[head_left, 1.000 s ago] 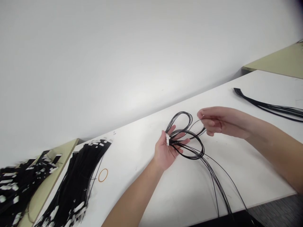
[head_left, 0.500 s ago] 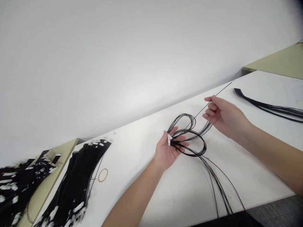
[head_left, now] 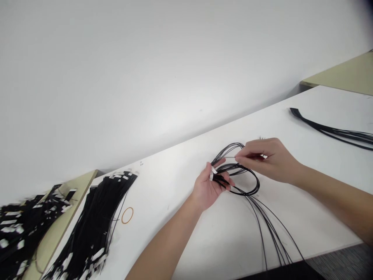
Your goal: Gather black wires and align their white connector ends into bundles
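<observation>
My left hand (head_left: 208, 188) is closed around a looped bundle of thin black cables (head_left: 256, 182), holding it above the white table. A small white connector or label (head_left: 212, 173) shows at the thumb, where the loops come together. Loose cable ends trail down to the table's front edge. To the right of the loops, my right hand (head_left: 266, 157) pinches a thin cable strand (head_left: 230, 157) between thumb and fingertips. The strand runs from the right fingertips towards the left hand; the rest of it is hidden behind the fingers.
An orange rubber band (head_left: 127, 215) lies on the white table (head_left: 157, 194). Left of it is a large pile of black cables with white ends (head_left: 93, 221); another pile (head_left: 26, 229) sits on a greenish board. A separate black cable bundle (head_left: 326, 128) lies at the right.
My right hand has come left and down from the upper right to the loops, its fingers now pinching a strand. My left hand stays almost in place with the bundle.
</observation>
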Demonstrator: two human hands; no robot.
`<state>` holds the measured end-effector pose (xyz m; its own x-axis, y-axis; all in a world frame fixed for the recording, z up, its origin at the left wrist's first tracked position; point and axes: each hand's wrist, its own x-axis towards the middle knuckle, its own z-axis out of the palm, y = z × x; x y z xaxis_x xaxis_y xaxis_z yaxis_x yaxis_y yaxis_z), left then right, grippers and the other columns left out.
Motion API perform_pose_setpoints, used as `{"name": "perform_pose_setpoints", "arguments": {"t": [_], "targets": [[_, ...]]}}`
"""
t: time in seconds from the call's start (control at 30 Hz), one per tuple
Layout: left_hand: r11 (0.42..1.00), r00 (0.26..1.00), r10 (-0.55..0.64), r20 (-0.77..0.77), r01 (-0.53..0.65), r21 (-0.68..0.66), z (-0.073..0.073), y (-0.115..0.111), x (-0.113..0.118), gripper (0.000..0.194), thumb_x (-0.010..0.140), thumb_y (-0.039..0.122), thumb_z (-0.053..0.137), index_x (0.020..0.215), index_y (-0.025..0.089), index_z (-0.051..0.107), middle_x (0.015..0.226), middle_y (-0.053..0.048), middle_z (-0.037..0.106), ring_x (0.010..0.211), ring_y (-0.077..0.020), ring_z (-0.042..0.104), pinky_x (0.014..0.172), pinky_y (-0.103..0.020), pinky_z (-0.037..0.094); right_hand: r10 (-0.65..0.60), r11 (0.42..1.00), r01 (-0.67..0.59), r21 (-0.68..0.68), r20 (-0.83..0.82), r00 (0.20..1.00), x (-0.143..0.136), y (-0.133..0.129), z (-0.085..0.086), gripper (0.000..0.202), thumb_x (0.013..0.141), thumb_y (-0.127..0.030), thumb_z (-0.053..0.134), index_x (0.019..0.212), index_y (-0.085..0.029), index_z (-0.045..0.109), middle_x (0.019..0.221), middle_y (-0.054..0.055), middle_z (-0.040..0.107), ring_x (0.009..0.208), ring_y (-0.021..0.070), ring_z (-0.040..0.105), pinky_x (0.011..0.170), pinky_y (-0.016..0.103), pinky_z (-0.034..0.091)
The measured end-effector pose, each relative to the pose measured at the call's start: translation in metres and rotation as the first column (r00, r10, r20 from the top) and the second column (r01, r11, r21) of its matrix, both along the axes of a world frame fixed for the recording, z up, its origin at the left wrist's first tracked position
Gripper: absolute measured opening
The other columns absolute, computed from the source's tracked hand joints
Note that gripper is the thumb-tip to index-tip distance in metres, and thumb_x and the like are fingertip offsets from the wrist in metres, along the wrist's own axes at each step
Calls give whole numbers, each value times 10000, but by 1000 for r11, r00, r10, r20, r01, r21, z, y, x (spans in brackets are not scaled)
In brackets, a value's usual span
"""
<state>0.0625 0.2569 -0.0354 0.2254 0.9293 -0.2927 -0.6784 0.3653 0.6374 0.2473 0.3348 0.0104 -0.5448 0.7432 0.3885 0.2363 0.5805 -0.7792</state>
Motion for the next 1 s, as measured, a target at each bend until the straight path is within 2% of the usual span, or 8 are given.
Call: {"name": "perform_pose_setpoints", "arguments": {"t": [0.1,0.3,0.5,0.7,1.0], "targets": [[999,999,-32,-16,33,31,-1,-1,0,484,875,526,398,1150,165,568,737,-74,575,708,-213,615,633,-290,404,42,996,-49,80,93,995,-2,-5,-1,160,783,-239,553,645,-207,628,576,-14,547,496,82,418,474,245,338],[995,997,-52,-55,57,84,-4,-1,1,490,884,505,394,1168,147,569,754,-92,594,725,-219,621,631,-291,403,39,997,-47,63,124,992,-2,-3,-8,129,738,-174,556,624,-196,612,542,-26,532,483,78,418,449,227,326],[991,994,-56,-91,66,115,-4,-2,2,474,897,489,372,1153,144,572,755,-96,597,718,-225,622,632,-297,402,65,996,-76,52,181,981,-2,-5,-6,141,739,-177,544,613,-193,607,527,-28,525,481,79,419,463,229,331],[992,992,-55,-113,67,108,-3,-3,2,492,880,511,401,1158,143,571,768,-95,598,714,-222,615,631,-301,392,81,995,-91,48,191,978,-2,-6,-2,160,751,-197,526,608,-194,596,524,-20,525,485,87,412,470,234,328],[990,991,-66,-115,79,114,-4,-3,2,515,888,512,380,1190,134,557,780,-102,595,730,-227,619,644,-302,393,85,991,-100,85,163,983,-1,-4,-7,143,722,-142,539,597,-187,593,524,-31,526,487,75,407,467,222,323]]}}
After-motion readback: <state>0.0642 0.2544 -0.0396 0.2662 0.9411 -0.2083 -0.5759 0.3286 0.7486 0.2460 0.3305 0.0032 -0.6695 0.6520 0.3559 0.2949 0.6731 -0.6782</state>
